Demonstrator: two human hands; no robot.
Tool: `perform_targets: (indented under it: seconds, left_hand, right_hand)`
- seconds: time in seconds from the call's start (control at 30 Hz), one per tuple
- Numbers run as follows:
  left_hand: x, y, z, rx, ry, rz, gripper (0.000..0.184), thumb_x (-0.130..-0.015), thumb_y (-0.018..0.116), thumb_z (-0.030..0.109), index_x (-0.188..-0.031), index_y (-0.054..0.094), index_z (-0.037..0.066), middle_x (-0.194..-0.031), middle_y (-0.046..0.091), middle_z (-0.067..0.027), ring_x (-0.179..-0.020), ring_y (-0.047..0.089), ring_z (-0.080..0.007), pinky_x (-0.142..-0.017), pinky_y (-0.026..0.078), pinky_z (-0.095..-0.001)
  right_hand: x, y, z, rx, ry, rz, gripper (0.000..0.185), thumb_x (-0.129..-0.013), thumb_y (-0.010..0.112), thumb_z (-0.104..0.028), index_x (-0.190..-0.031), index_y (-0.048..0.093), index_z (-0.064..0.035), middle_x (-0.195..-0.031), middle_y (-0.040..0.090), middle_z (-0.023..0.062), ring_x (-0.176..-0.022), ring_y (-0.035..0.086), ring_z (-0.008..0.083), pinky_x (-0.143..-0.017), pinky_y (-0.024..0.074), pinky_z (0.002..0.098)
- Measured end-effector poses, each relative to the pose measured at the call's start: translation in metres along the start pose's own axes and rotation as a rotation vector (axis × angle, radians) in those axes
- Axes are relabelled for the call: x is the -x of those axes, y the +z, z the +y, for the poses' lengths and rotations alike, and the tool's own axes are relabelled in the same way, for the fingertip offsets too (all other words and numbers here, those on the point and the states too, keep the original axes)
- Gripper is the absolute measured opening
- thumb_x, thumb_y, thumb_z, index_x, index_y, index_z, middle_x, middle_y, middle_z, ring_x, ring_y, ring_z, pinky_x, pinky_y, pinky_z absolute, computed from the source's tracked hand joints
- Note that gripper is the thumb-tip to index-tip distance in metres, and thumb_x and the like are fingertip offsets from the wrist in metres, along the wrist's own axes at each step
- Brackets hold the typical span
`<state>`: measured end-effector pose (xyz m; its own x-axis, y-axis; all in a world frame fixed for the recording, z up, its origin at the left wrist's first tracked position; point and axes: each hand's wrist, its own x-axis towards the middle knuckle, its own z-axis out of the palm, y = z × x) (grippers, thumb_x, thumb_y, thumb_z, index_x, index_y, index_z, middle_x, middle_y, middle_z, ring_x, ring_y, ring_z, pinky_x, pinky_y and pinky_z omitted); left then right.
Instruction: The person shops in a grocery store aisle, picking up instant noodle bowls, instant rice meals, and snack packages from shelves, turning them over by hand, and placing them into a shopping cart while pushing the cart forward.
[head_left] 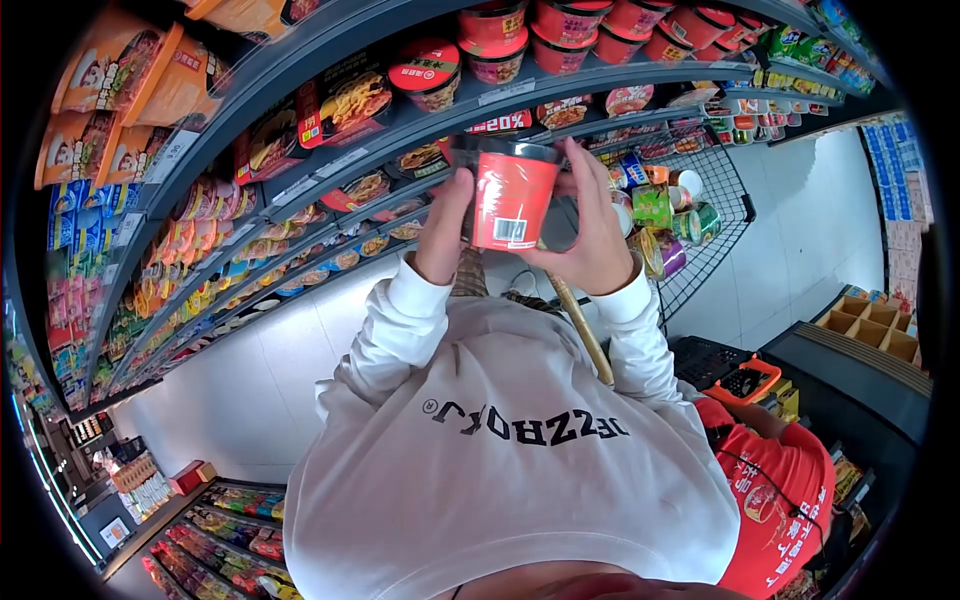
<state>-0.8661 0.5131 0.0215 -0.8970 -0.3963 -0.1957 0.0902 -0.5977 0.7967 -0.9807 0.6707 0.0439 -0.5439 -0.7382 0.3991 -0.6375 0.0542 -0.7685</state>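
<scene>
We are holding a red cup between our two hands, out in front of our chest, with its black lid facing up and a barcode label showing low on its side. Our left hand is closing on the left side, its fingers mostly hidden; our right hand is gripping the right side, thumb reaching toward the base and fingers rising beside the lid. Just to the right, a wire cart is carrying cans and packets, including a green packet. On the far side, shelves are bearing stacked red tubs, and at far left orange packs are standing in rows. At near right, a person in a red shirt is standing close to our white sleeve.
</scene>
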Motion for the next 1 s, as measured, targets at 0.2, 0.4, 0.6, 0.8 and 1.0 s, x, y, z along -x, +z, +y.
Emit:
perform_targets:
  seconds: [0.2,0.4,0.6,0.8,1.0]
  left_hand:
    - [-0.020,-0.021,-0.075,-0.807,0.193,-0.053,0.056,-0.106,0.035,0.044,-0.136,0.047,-0.001,-0.117,0.064,-0.0235,-0.102,0.065,-0.0349,-0.092,0.049,-0.0396]
    - [-0.022,-0.045,-0.130,-1.456,0.281,-0.466,0.047,-0.093,0.060,0.026,-0.137,0.052,0.010,-0.146,0.045,-0.0164,-0.142,0.034,-0.0377,-0.116,0.023,-0.0540]
    - [-0.018,-0.041,-0.137,-1.678,0.127,-0.554,0.056,-0.082,0.073,0.025,-0.134,0.053,0.017,-0.153,0.030,-0.0131,-0.151,0.006,-0.0363,-0.116,0.013,-0.0655]
    - [-0.036,-0.037,-0.142,-1.717,0.139,-0.630,0.062,-0.075,0.080,0.019,-0.131,0.053,0.020,-0.148,0.032,-0.0156,-0.146,0.012,-0.0426,-0.113,0.024,-0.0591]
    - [-0.039,-0.031,-0.137,-1.680,0.086,-0.649,0.059,-0.074,0.079,0.017,-0.127,0.054,0.018,-0.146,0.034,-0.0155,-0.144,0.016,-0.0427,-0.111,0.028,-0.0582]
  right_hand:
    - [0.022,-0.033,0.041,0.220,0.179,0.034,0.106,-0.057,0.091,-0.037,-0.139,0.038,0.0035,-0.126,0.045,0.0226,-0.106,0.060,0.0378,-0.084,0.0536,0.0424]
    - [0.102,-0.079,0.156,0.715,0.541,0.232,0.103,-0.056,0.089,-0.039,-0.136,0.038,0.0027,-0.125,0.046,0.0257,-0.102,0.059,0.0461,-0.080,0.0551,0.0484]
    - [0.182,-0.114,0.265,0.858,0.987,0.271,0.110,-0.055,0.087,-0.042,-0.142,0.033,-0.0041,-0.126,0.046,0.0253,-0.098,0.063,0.0459,-0.083,0.0561,0.0473]
    - [0.179,-0.128,0.304,0.809,1.225,0.397,0.108,-0.056,0.087,-0.045,-0.139,0.033,-0.0029,-0.130,0.041,0.0260,-0.104,0.061,0.0463,-0.091,0.0538,0.0467]
    - [0.187,-0.139,0.344,0.834,1.168,0.553,0.099,-0.060,0.090,-0.041,-0.133,0.034,-0.0036,-0.131,0.040,0.0248,-0.110,0.060,0.0458,-0.090,0.0549,0.0503]
